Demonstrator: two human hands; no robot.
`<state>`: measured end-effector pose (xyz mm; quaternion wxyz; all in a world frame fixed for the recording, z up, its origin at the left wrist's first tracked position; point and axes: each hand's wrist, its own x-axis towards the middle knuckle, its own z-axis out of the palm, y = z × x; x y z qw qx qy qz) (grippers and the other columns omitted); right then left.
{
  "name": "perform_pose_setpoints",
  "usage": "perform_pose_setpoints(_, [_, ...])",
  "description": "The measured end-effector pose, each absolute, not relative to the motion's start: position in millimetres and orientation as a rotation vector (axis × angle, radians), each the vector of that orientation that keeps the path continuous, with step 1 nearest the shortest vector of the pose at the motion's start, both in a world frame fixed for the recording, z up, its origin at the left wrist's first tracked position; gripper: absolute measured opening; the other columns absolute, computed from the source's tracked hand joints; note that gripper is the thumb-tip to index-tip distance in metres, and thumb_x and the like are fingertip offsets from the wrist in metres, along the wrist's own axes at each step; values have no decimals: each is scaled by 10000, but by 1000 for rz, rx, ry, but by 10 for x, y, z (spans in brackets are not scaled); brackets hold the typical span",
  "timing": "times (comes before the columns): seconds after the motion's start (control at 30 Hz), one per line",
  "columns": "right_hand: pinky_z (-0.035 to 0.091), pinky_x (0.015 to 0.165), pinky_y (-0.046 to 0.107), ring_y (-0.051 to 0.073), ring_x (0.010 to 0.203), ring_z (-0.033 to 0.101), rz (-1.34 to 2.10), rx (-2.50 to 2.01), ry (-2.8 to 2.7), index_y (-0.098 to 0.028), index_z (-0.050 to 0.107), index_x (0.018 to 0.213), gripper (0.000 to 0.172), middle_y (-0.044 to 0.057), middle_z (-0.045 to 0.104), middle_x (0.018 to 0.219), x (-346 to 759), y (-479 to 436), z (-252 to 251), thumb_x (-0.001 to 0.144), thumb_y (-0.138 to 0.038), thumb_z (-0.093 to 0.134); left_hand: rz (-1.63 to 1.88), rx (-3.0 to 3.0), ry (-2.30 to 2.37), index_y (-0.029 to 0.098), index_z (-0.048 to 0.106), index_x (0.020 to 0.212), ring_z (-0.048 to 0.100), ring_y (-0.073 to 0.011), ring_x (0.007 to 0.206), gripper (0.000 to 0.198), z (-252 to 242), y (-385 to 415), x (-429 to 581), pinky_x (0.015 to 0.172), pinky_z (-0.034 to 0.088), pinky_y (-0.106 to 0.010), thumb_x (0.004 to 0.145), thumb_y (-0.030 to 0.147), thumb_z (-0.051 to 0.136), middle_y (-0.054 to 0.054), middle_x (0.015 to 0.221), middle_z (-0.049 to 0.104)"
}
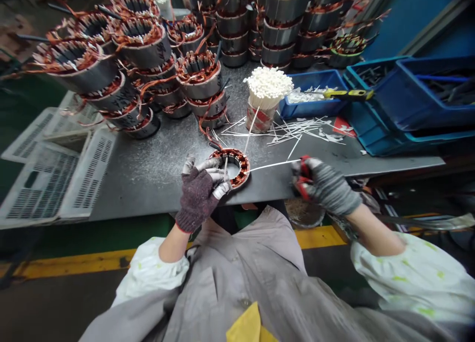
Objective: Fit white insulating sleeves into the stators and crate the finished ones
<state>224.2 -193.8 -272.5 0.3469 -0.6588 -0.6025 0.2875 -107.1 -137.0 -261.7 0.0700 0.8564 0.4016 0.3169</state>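
Observation:
A small motor stator (243, 178) with copper windings lies near the table's front edge. My left hand (200, 186), in a dark maroon glove with white-wrapped fingertips, grips its left side; a thin pale strip (225, 166) stands by those fingers. From the stator's right side a white cord (272, 165) runs nearly straight to my right hand (321, 183). That hand wears a grey striped glove with red at the fingers and is closed on the cord's end, slightly blurred. Another white strip (251, 129) slants from the stator up to the cup.
Behind stands a cup (259, 117) packed with white strips; loose strips (297, 130) lie beside it. Stacked stators (204, 87) fill the left and back. Blue bins (438, 99) stand right, a yellow-handled tool (349, 94) across one. A white crate (55, 178) is at left.

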Motion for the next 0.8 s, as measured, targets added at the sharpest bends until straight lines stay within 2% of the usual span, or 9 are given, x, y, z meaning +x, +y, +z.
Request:
perform_pose_setpoints(0.1, [495, 998, 568, 386, 1057, 636, 547, -1749, -1929, -199, 661, 1057, 458, 163, 691, 1113, 2031, -1818, -2712, 674, -425, 770, 945, 2579, 1226, 274, 693, 933, 664, -241, 1220, 116, -2622, -1404, -1057, 1307, 134, -584, 953, 349, 607, -8, 991, 783])
perform_pose_setpoints(0.27, [519, 927, 475, 344, 990, 658, 387, -1670, -2244, -127, 676, 1122, 661, 186, 700, 1084, 1759, -1629, -2714, 660, -592, 760, 1027, 2599, 1170, 262, 666, 935, 648, -231, 1237, 59, -2619, -1443, -1026, 1297, 144, -591, 951, 282, 613, 7, 1007, 785])
perform_pose_setpoints(0.4, [520, 854, 421, 320, 925, 675, 456, -1623, -2309, -120, 672, 1124, 676, 170, 714, 1052, 1773, -1550, -2695, 685, -629, 744, 1071, 2589, 1190, 252, 664, 926, 659, -228, 1221, 63, -2621, -1459, -1014, 1294, 177, -576, 953, 298, 630, 8, 986, 788])
perform_pose_setpoints(0.53, [501, 706, 346, 273, 776, 693, 716, -1782, -2285, -198, 697, 1034, 506, 100, 738, 882, 1892, -1595, -2631, 759, -623, 713, 1008, 2556, 1262, 257, 671, 909, 671, -242, 1203, 108, -2628, -1472, -1008, 1293, 168, -585, 956, 335, 614, -4, 972, 788])
perform_pose_setpoints(0.6, [488, 669, 335, 267, 737, 691, 694, -1892, -2213, -224, 702, 983, 451, 89, 732, 822, 1902, -1614, -2591, 791, -633, 694, 1014, 2550, 1254, 259, 670, 911, 672, -245, 1198, 110, -2638, -1477, -1007, 1294, 165, -589, 958, 334, 605, -6, 961, 786])
perform_pose_setpoints(0.73, [518, 708, 370, 316, 833, 709, 516, -2060, -2189, -196, 686, 1116, 613, 145, 753, 975, 1767, -1538, -2521, 727, -665, 758, 1080, 2548, 1215, 252, 670, 918, 664, -240, 1210, 78, -2658, -1482, -1013, 1304, 150, -589, 949, 309, 625, -4, 953, 776])
perform_pose_setpoints(0.8, [524, 720, 386, 336, 856, 717, 506, -2114, -2241, -173, 675, 1149, 638, 168, 753, 1005, 1697, -1478, -2494, 761, -678, 720, 1048, 2545, 1227, 250, 672, 918, 658, -243, 1221, 75, -2662, -1488, -1018, 1305, 138, -598, 945, 307, 631, -3, 963, 775])
